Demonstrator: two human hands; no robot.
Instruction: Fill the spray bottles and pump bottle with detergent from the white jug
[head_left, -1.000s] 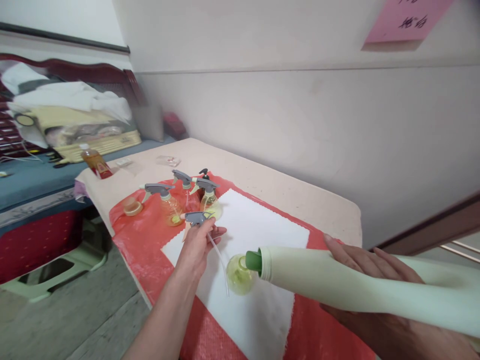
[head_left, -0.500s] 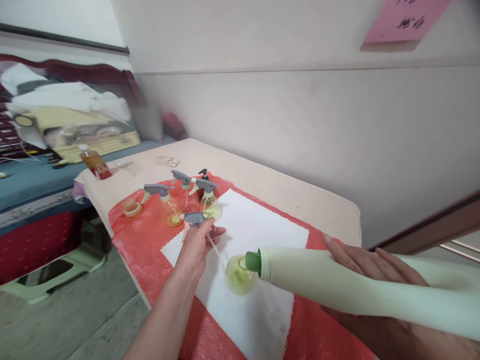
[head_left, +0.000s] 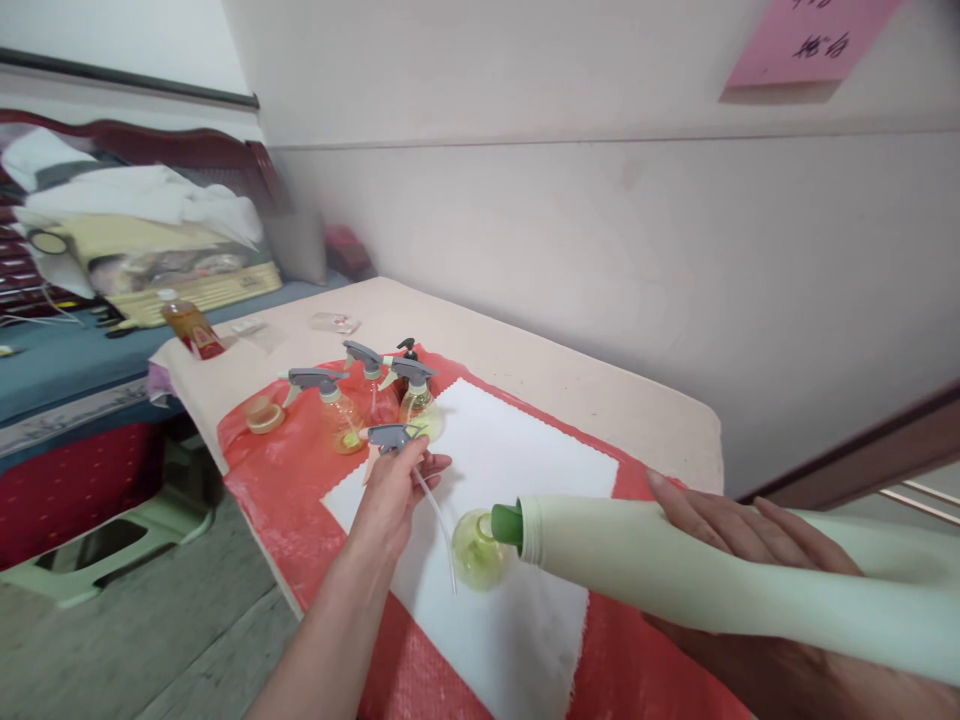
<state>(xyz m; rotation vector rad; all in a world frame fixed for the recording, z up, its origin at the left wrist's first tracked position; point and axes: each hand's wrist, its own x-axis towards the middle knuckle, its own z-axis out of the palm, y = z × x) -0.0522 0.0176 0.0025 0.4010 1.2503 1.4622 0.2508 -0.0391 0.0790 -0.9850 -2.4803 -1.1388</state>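
My left hand is closed on a grey spray-trigger head whose clear dip tube hangs down toward the cloth. My right hand grips a large pale-green refill bottle, tilted so its dark green spout sits over the mouth of a small round yellowish bottle. That small bottle stands on a white cloth spread over a red woven sheet.
Three small spray bottles with grey triggers stand at the far left of the red sheet, beside a small lid. A bottle of amber liquid lies near the beige table's far corner. A green stool is on the floor.
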